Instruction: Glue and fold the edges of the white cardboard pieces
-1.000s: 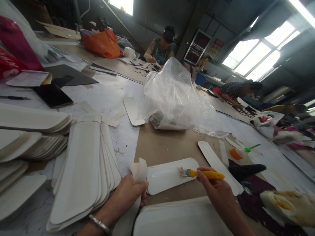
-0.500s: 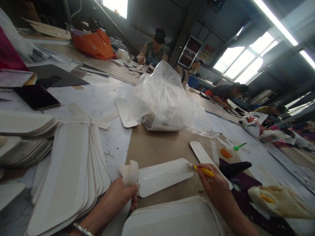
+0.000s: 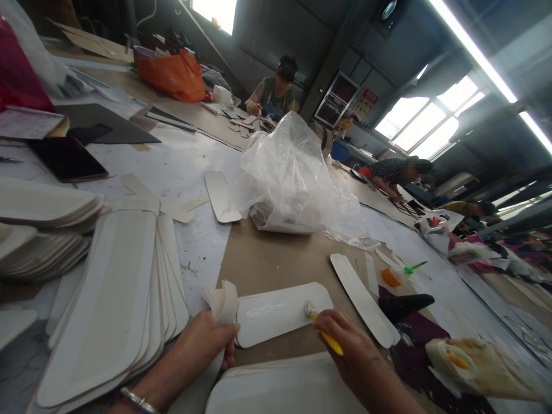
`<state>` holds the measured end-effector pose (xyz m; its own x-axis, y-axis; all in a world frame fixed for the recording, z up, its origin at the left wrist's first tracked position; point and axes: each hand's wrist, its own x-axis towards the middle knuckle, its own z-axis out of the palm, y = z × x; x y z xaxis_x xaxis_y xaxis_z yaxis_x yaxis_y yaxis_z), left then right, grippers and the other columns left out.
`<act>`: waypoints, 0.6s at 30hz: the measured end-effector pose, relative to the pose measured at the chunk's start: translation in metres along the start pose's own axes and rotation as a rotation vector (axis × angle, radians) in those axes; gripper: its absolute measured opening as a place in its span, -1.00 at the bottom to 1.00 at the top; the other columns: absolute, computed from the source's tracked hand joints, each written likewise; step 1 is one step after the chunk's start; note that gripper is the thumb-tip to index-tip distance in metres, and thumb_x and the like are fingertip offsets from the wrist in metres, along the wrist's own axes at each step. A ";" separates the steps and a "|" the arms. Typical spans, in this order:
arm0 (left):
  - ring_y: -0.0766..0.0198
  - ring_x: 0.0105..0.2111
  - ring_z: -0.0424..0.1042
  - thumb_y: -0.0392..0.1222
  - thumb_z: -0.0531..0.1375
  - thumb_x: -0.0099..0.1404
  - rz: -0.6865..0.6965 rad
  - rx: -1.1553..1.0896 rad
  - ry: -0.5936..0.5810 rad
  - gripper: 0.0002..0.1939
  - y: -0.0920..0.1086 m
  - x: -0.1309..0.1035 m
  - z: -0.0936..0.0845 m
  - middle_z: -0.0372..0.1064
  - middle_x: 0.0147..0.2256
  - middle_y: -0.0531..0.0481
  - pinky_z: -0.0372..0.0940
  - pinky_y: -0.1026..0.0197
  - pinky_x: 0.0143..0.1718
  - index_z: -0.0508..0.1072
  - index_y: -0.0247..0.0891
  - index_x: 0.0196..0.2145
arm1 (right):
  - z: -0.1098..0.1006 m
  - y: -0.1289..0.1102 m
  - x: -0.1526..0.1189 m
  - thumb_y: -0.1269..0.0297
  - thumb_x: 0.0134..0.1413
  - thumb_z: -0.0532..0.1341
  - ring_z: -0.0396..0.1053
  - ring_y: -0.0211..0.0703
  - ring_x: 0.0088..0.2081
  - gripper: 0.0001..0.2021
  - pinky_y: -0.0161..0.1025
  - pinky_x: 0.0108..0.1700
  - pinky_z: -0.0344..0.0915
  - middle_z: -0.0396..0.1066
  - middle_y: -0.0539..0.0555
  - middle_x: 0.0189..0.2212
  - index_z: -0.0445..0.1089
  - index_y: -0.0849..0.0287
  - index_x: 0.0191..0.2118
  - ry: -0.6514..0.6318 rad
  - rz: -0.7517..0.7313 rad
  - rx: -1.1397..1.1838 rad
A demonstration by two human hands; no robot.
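A white rounded panel [image 3: 276, 316] lies on the brown board in front of me, with a glossy wet patch on its surface. My right hand [image 3: 345, 339] grips a yellow-handled brush [image 3: 328, 333], its bristles touching the panel toward the right end. At the panel's left end my left hand [image 3: 211, 339] is closed around curled cream strips [image 3: 223, 303]. Close below the panel is a stack of white panels [image 3: 284, 385], partly covered by my right forearm. A fanned stack of long panels [image 3: 103, 299] lies to the left.
A clear plastic bag [image 3: 287, 178] stands beyond the panel. On the right are another long panel [image 3: 364, 302], an orange glue bottle [image 3: 393, 277], a black tool [image 3: 405, 306] and a rolled cream bundle [image 3: 478, 362]. A phone [image 3: 66, 158] lies at left. People work farther back.
The brush in my right hand has moved left along the panel, away from its right end, and its handle now slopes more steeply. My left hand still holds the strips.
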<state>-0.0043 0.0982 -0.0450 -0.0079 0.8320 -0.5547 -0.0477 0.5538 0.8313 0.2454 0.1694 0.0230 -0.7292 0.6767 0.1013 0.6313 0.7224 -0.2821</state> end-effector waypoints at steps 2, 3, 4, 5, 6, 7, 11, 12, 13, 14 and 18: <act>0.25 -0.70 0.25 0.06 0.05 -0.14 0.013 0.004 -0.001 -0.66 0.000 0.000 0.000 0.26 -0.75 -0.09 0.16 0.22 -0.58 0.28 -0.27 -0.80 | -0.003 -0.016 0.000 0.54 0.08 0.00 0.39 -0.22 -0.24 -0.76 -0.36 -0.19 0.34 0.39 0.10 -0.29 0.33 0.13 -0.25 -0.039 -0.077 0.077; 0.24 -0.70 0.25 0.06 0.04 -0.14 0.020 0.005 0.001 -0.66 0.000 0.000 0.000 0.26 -0.75 -0.08 0.16 0.22 -0.57 0.28 -0.27 -0.80 | -0.005 -0.020 0.000 0.54 0.07 0.00 0.39 -0.24 -0.23 -0.76 -0.39 -0.19 0.34 0.39 0.10 -0.29 0.32 0.13 -0.23 -0.041 -0.104 0.097; 0.24 -0.69 0.26 0.06 0.04 -0.13 0.024 0.004 0.003 -0.66 0.000 0.000 0.000 0.26 -0.75 -0.08 0.17 0.22 -0.57 0.28 -0.27 -0.79 | -0.008 -0.020 -0.001 0.54 0.07 0.01 0.40 -0.24 -0.22 -0.76 -0.41 -0.19 0.34 0.39 0.11 -0.27 0.32 0.12 -0.21 -0.029 -0.114 0.093; 0.23 -0.69 0.26 0.06 0.04 -0.13 0.027 0.004 0.003 -0.65 0.000 0.000 0.000 0.26 -0.75 -0.09 0.17 0.22 -0.56 0.28 -0.28 -0.79 | -0.011 -0.017 -0.003 0.54 0.07 0.02 0.40 -0.24 -0.21 -0.75 -0.40 -0.19 0.34 0.39 0.11 -0.26 0.32 0.12 -0.20 -0.008 -0.107 0.065; 0.23 -0.69 0.26 0.06 0.04 -0.12 0.027 0.002 0.002 -0.65 0.000 0.000 0.000 0.26 -0.74 -0.09 0.17 0.21 -0.56 0.28 -0.28 -0.78 | -0.013 -0.011 -0.004 0.53 0.07 0.03 0.40 -0.22 -0.21 -0.75 -0.39 -0.18 0.35 0.39 0.11 -0.26 0.32 0.11 -0.19 0.013 -0.091 0.019; 0.23 -0.69 0.26 0.06 0.04 -0.12 0.027 0.002 -0.001 -0.65 0.000 0.001 0.000 0.27 -0.74 -0.10 0.18 0.21 -0.56 0.29 -0.28 -0.78 | -0.014 -0.004 -0.005 0.53 0.06 0.04 0.41 -0.20 -0.21 -0.75 -0.36 -0.19 0.36 0.40 0.12 -0.26 0.34 0.11 -0.20 0.034 -0.073 -0.032; 0.22 -0.69 0.27 0.04 0.04 -0.07 0.035 0.011 -0.008 -0.65 -0.003 0.001 -0.001 0.28 -0.73 -0.10 0.18 0.21 -0.55 0.29 -0.27 -0.77 | -0.003 0.008 -0.003 0.56 0.04 0.02 0.41 -0.14 -0.22 -0.74 -0.31 -0.21 0.38 0.40 0.13 -0.29 0.37 0.12 -0.26 0.020 -0.075 -0.097; 0.21 -0.68 0.28 0.03 0.04 -0.07 0.042 0.019 -0.009 -0.65 -0.003 0.001 -0.002 0.28 -0.73 -0.10 0.19 0.21 -0.54 0.30 -0.27 -0.77 | 0.002 0.003 -0.002 0.58 0.04 0.00 0.40 -0.16 -0.22 -0.72 -0.32 -0.20 0.37 0.40 0.13 -0.30 0.36 0.13 -0.26 -0.002 -0.095 -0.064; 0.21 -0.67 0.29 0.03 0.04 -0.06 0.047 0.027 -0.010 -0.65 -0.004 0.001 -0.002 0.29 -0.73 -0.10 0.19 0.21 -0.53 0.30 -0.27 -0.78 | 0.006 -0.006 0.001 0.59 0.04 0.00 0.38 -0.17 -0.21 -0.72 -0.34 -0.19 0.36 0.39 0.12 -0.30 0.35 0.14 -0.26 -0.030 -0.119 -0.018; 0.21 -0.67 0.29 0.02 0.03 -0.06 0.050 0.036 -0.009 -0.65 -0.004 0.001 -0.002 0.29 -0.73 -0.10 0.20 0.21 -0.52 0.31 -0.28 -0.78 | 0.010 -0.017 0.003 0.60 0.03 0.00 0.37 -0.19 -0.21 -0.71 -0.36 -0.18 0.35 0.38 0.11 -0.30 0.35 0.14 -0.24 -0.059 -0.152 0.027; 0.20 -0.66 0.30 0.02 0.01 -0.05 0.043 0.063 0.003 -0.65 -0.002 0.000 -0.002 0.30 -0.72 -0.12 0.21 0.21 -0.52 0.31 -0.28 -0.78 | 0.014 -0.055 0.012 0.56 0.04 0.08 0.34 -0.22 -0.21 -0.73 -0.42 -0.18 0.32 0.38 0.04 -0.29 0.35 0.06 -0.22 -0.151 -0.249 0.125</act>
<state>-0.0065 0.0970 -0.0463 -0.0117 0.8550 -0.5184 0.0159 0.5186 0.8549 0.1981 0.1363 0.0265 -0.8940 0.4462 0.0415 0.3984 0.8338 -0.3821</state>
